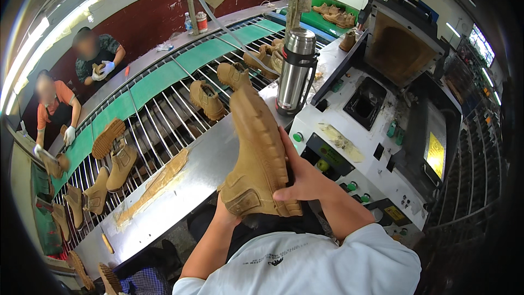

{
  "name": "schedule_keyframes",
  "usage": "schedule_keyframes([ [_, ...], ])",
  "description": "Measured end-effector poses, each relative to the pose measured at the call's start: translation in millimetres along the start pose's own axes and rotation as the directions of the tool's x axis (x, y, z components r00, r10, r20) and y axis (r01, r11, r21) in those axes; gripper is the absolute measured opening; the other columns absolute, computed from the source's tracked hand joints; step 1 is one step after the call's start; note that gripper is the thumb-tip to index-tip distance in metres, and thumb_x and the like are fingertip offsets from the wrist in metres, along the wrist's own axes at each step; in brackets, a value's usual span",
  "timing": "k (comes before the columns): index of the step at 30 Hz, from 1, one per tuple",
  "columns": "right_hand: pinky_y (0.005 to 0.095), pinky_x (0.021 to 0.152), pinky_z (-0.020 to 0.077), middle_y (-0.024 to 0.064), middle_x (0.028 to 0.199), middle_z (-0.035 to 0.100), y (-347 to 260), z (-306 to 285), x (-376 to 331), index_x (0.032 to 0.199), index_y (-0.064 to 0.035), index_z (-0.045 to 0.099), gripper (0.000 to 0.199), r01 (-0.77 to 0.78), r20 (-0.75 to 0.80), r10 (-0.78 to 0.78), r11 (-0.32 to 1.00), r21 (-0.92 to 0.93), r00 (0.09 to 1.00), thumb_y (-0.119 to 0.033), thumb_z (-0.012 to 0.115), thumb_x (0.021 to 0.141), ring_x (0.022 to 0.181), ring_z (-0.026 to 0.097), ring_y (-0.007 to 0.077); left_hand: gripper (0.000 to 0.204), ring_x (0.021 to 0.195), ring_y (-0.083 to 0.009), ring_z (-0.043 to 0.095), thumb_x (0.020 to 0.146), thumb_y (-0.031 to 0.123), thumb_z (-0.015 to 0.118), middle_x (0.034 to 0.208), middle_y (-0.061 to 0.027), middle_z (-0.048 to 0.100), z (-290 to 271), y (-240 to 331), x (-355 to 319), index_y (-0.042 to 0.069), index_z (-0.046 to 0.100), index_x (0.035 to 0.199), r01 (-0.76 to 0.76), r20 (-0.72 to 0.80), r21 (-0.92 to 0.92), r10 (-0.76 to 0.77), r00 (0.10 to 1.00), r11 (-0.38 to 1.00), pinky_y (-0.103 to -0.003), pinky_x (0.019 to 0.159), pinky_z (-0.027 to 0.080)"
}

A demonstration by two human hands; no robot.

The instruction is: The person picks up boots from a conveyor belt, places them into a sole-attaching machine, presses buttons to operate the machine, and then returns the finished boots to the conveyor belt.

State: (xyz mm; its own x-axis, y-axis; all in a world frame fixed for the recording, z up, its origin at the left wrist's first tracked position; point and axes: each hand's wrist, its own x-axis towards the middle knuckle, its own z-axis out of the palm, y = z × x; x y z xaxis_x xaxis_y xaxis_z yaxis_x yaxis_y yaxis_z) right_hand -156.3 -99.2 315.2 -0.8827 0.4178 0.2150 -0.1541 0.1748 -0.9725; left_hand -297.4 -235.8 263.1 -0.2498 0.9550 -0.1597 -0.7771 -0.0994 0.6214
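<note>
Right hand (300, 181) clamps the tan boot (255, 155) along its sole near the heel, thumb on the side; left hand (229, 212) is at the shaft, fingers hidden behind it, so can't tell its grip. Boot's held up, toe away from the person, apparently above the metal worktop's edge (210, 166), left of the white machine (357, 125).

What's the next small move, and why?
Probably turn the boot right, toward the machine: its lid stands raised nearby, and the right hand grips the boot's sole side while the left hand, mostly hidden, is at the cuff.
</note>
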Motion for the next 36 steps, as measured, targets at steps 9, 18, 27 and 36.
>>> schedule_keyframes([
  [9,0.0348,0.111,0.0261,0.0227,0.151,0.022,5,-18,-25,0.148,-0.0001,-0.014,0.134,-0.097,-0.063,0.087,0.980,-0.174,0.994,-0.034,0.084,0.062,0.138,0.028,0.0305,0.064,0.116,-0.0183,0.054,0.082,0.011,0.073,0.131,-0.0087,0.053,-23,-10,16,0.002,0.041,0.137,-0.004,0.204,0.379,-0.079,0.976,0.925,-0.034,0.097,0.047],
  [18,0.0366,0.101,0.0414,0.0283,0.141,0.034,-39,-20,-24,0.148,0.0005,-0.005,0.131,-0.081,-0.055,0.061,0.844,-0.530,0.997,-0.036,0.082,0.058,0.126,0.043,0.0387,0.053,0.104,-0.0156,0.059,0.079,0.009,0.076,0.116,-0.0080,0.063,1,27,27,0.001,0.053,0.125,-0.089,0.291,0.658,-0.143,0.946,0.748,-0.032,0.089,0.049],
  [27,0.0390,0.110,0.0288,0.0214,0.142,0.036,8,-43,-40,0.152,-0.0114,-0.001,0.134,-0.078,-0.287,0.088,0.996,0.048,0.954,-0.033,0.089,0.055,0.131,0.038,0.0322,0.043,0.114,-0.0179,0.055,0.091,0.002,0.059,0.127,-0.0084,0.057,-9,-39,25,-0.001,0.047,0.132,-0.038,0.141,0.437,-0.027,0.990,0.899,-0.033,0.097,0.045],
  [36,0.0405,0.103,0.0383,0.0202,0.139,0.043,34,-158,-56,0.150,-0.0059,0.014,0.120,-0.235,-0.834,0.123,0.972,-0.008,0.538,-0.024,0.087,0.056,0.120,0.050,0.0317,0.017,0.089,-0.0159,0.065,0.092,0.007,0.057,0.095,-0.0111,0.071,-61,-84,-10,-0.001,0.068,0.103,0.078,0.290,0.779,-0.468,0.835,0.622,-0.028,0.078,0.050],
])
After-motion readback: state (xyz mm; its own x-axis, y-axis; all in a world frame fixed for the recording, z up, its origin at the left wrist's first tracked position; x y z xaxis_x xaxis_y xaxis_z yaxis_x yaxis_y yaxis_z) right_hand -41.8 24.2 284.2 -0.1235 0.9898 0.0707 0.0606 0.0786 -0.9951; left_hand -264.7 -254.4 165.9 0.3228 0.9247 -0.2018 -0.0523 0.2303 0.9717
